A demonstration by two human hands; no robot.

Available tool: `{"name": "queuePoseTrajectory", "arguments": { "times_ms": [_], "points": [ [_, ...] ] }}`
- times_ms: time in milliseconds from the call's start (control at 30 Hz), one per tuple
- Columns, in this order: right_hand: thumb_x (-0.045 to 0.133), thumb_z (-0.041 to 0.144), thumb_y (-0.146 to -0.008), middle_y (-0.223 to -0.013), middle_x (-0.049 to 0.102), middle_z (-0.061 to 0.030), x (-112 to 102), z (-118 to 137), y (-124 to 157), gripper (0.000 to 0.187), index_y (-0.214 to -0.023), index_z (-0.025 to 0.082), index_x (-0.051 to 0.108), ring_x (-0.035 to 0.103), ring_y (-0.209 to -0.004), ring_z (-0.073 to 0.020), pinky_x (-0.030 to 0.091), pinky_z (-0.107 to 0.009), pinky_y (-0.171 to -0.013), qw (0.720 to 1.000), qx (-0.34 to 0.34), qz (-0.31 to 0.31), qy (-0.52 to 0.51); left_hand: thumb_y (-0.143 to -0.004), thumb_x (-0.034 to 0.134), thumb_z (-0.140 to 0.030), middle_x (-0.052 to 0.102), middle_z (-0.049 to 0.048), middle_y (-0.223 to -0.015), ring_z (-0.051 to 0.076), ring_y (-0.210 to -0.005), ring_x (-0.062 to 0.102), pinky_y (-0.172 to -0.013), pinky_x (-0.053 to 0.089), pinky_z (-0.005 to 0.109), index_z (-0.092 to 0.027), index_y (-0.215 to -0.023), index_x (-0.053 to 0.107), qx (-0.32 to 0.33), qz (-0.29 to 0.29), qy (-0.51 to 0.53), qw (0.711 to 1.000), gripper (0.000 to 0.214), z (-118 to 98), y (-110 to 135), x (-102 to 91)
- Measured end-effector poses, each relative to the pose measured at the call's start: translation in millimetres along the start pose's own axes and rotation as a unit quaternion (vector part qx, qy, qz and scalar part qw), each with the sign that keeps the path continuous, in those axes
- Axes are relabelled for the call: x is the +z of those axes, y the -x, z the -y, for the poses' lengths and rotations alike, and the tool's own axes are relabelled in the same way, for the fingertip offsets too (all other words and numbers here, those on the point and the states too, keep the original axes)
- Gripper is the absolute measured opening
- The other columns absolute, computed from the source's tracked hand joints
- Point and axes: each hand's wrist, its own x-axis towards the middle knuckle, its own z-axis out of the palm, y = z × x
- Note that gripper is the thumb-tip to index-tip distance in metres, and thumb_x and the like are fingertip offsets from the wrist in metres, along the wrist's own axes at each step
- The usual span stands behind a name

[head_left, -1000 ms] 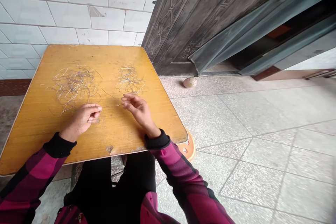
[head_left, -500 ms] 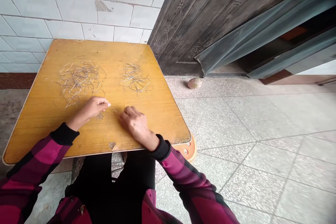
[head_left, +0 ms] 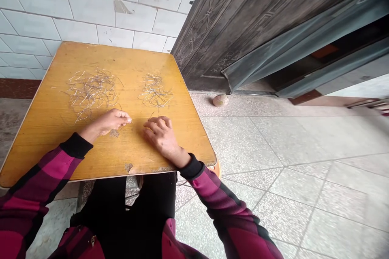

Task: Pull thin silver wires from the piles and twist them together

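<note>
My left hand (head_left: 114, 122) is closed in a pinch near the middle of the table, a short end of thin wire showing at its fingertips. To its right, my right hand (head_left: 160, 134) has its fingers bent, and a thin wire (head_left: 152, 114) sticks up past the fingertips; its grip is mostly hidden. A gap separates the two hands. Beyond my left hand lies a large tangled pile of thin wires (head_left: 92, 91). A smaller heap of similar wires (head_left: 155, 92) lies past my right hand.
The yellow wooden table (head_left: 127, 62) stands against a white tiled wall (head_left: 115, 34), its front edge chipped. A dark carved door (head_left: 209, 44) and a grey-green curtain (head_left: 261, 60) are at the right. A roundish object (head_left: 220, 100) lies on the floor; part of an orange stool (head_left: 217, 168) shows below the table.
My right hand has shifted slightly right and up, its fingers lifting and loosening somewhat. The wire by it now leans differently. My left hand has moved a little right. The camera view has shifted slightly.
</note>
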Motion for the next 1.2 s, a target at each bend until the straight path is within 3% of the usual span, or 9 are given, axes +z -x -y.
{"name": "queuePoseTrajectory", "arguments": {
  "times_ms": [133,267,367,500,600,700,1033,1133,1200],
  "points": [
    [0.048,0.020,-0.098,-0.098,0.065,-0.0035,4,3,-4,0.020,-0.096,0.025,0.067,0.049,-0.109,-0.0216,0.029,-0.043,-0.101,1.000,0.009,-0.001,0.024,-0.076,0.069,-0.022,0.044,-0.0039,-0.053,0.003,-0.041,0.030,-0.038,0.017,0.016,-0.015,-0.065,0.061,-0.051,-0.021,0.075,0.996,0.015,6,2,3.3],
    [0.047,0.021,-0.098,-0.091,0.063,-0.0031,2,1,-9,0.025,-0.084,0.026,0.068,0.048,-0.108,-0.0220,0.022,-0.047,-0.110,0.999,-0.003,0.003,0.041,-0.078,0.066,-0.019,0.044,-0.0039,-0.053,0.003,-0.040,0.033,-0.037,0.022,0.016,-0.014,-0.066,0.060,-0.053,-0.037,0.088,0.994,0.014,8,2,7.3],
    [0.048,0.023,-0.098,-0.098,0.063,-0.0031,0,-2,-11,0.027,-0.079,0.025,0.067,0.046,-0.110,-0.0228,0.018,-0.051,-0.111,0.998,-0.012,-0.007,0.060,-0.077,0.068,-0.018,0.044,-0.0036,-0.057,0.002,-0.042,0.034,-0.037,0.021,0.015,-0.014,-0.063,0.056,-0.039,-0.045,0.126,0.990,0.018,5,3,8.5],
    [0.051,0.024,-0.097,-0.116,0.063,-0.0050,-2,3,-9,0.020,-0.087,0.024,0.069,0.045,-0.109,-0.0234,0.029,-0.044,-0.095,0.997,-0.006,-0.021,0.074,-0.074,0.070,-0.016,0.045,-0.0033,-0.060,0.001,-0.043,0.034,-0.037,0.019,0.013,-0.013,-0.063,0.053,-0.035,-0.065,0.200,0.977,0.021,2,3,7.9],
    [0.051,0.024,-0.097,-0.115,0.065,-0.0055,-2,14,-8,0.019,-0.096,0.024,0.069,0.047,-0.099,-0.0216,0.031,-0.037,-0.079,0.997,-0.006,-0.015,0.074,-0.074,0.071,-0.014,0.045,-0.0036,-0.059,0.001,-0.042,0.034,-0.037,0.019,0.012,-0.014,-0.062,0.051,-0.054,-0.075,0.233,0.968,0.024,1,2,7.4],
    [0.048,0.023,-0.099,-0.109,0.067,-0.0044,-1,26,-10,0.021,-0.097,0.023,0.069,0.048,-0.096,-0.0210,0.030,-0.037,-0.076,0.998,-0.027,-0.010,0.057,-0.075,0.070,-0.012,0.045,-0.0039,-0.058,0.000,-0.041,0.033,-0.036,0.019,0.012,-0.013,-0.062,0.050,-0.066,-0.081,0.239,0.965,0.024,0,1,7.5],
    [0.039,0.016,-0.101,-0.098,0.066,-0.0061,10,52,-19,0.030,-0.083,0.017,0.063,0.045,-0.093,-0.0196,0.029,-0.036,-0.075,0.997,-0.074,0.016,-0.007,-0.075,0.069,-0.013,0.040,-0.0057,-0.055,0.001,-0.041,0.028,-0.039,0.015,0.015,-0.015,-0.062,0.047,-0.072,-0.058,0.144,0.985,0.026,-3,5,7.1],
    [0.041,0.016,-0.101,-0.095,0.065,-0.0068,12,58,-20,0.029,-0.083,0.017,0.064,0.044,-0.091,-0.0202,0.029,-0.036,-0.076,0.996,-0.079,0.028,-0.016,-0.077,0.063,-0.017,0.036,-0.0071,-0.052,0.004,-0.042,0.027,-0.042,0.017,0.018,-0.016,-0.060,0.046,-0.065,-0.038,0.042,0.996,0.024,1,2,4.8],
    [0.042,0.016,-0.101,-0.094,0.064,-0.0071,12,61,-19,0.028,-0.085,0.017,0.065,0.044,-0.090,-0.0206,0.030,-0.036,-0.076,0.996,-0.085,0.028,-0.021,-0.078,0.059,-0.020,0.038,-0.0065,-0.051,0.005,-0.045,0.030,-0.045,0.021,0.020,-0.016,-0.058,0.047,-0.031,-0.019,-0.081,0.996,0.024,3,-2,1.9]
  ]
}}
